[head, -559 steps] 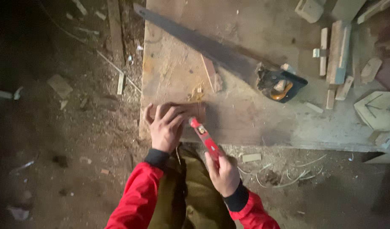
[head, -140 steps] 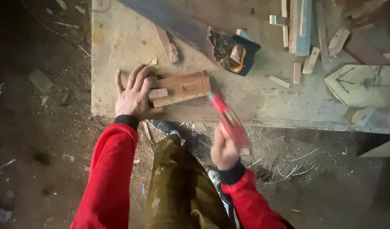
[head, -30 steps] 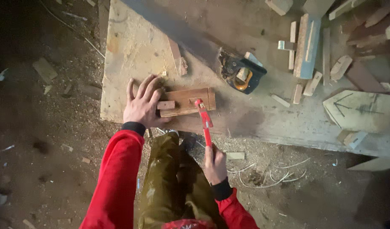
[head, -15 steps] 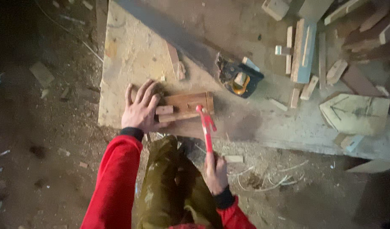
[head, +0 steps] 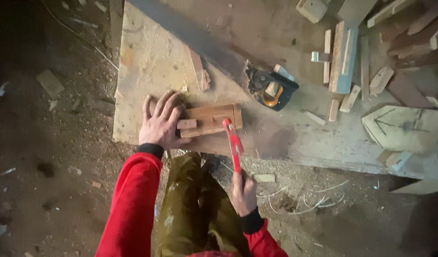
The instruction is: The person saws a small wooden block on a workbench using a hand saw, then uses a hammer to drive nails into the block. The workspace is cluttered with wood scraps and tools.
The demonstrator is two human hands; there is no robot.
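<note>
My left hand (head: 161,123) lies flat with spread fingers on the left end of a small brown wooden block (head: 210,119), pinning it to the pale board (head: 147,62). My right hand (head: 243,192) grips the end of a red-handled hammer (head: 233,144); its head rests on the block's near right edge. A short lighter strip of wood sits on the block by my left thumb.
A hand saw with a black and orange handle (head: 270,88) lies diagonally behind the block. Several wood offcuts (head: 343,57) are scattered at the back right, and a cut plywood piece (head: 402,127) lies at the right. Sawdust and scraps cover the dirt floor (head: 47,143).
The hammer head has come down onto the block's right edge from slightly farther right. My left hand stays pressed on the block.
</note>
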